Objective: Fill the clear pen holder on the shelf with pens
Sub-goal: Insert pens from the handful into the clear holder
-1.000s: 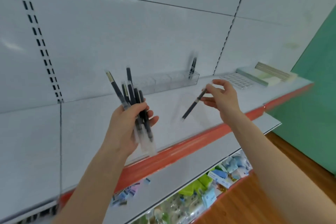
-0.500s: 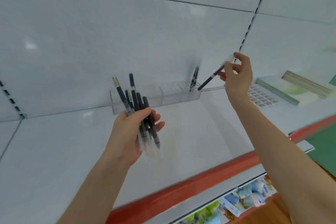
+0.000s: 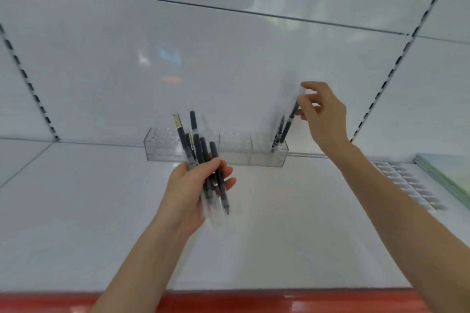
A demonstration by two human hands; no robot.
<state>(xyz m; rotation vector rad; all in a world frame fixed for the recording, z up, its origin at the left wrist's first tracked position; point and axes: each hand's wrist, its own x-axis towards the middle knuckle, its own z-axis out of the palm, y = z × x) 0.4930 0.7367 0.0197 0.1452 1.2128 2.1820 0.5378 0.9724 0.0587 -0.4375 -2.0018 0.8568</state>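
Observation:
A long clear pen holder [image 3: 236, 151] with several compartments stands at the back of the white shelf [image 3: 101, 211], against the wall. My left hand [image 3: 193, 190] grips a bunch of black pens [image 3: 201, 157] upright in front of the holder's left half. My right hand [image 3: 323, 114] pinches the clear top end of a single black pen [image 3: 288, 124], whose lower end is in the holder's rightmost compartment. A couple of other dark pens [image 3: 277, 134] stand in that same compartment.
A red strip [image 3: 254, 302] runs along the shelf's front edge. At the right lie a clear gridded tray [image 3: 407, 183] and a pale green flat stack [image 3: 447, 175]. Slotted black uprights [image 3: 396, 63] run up the white back wall.
My right hand carried the single pen from mid-air to the holder's right end, and its tip now sits in the rightmost compartment. The view has shifted to face the shelf squarely. The left hand holds its bunch steady.

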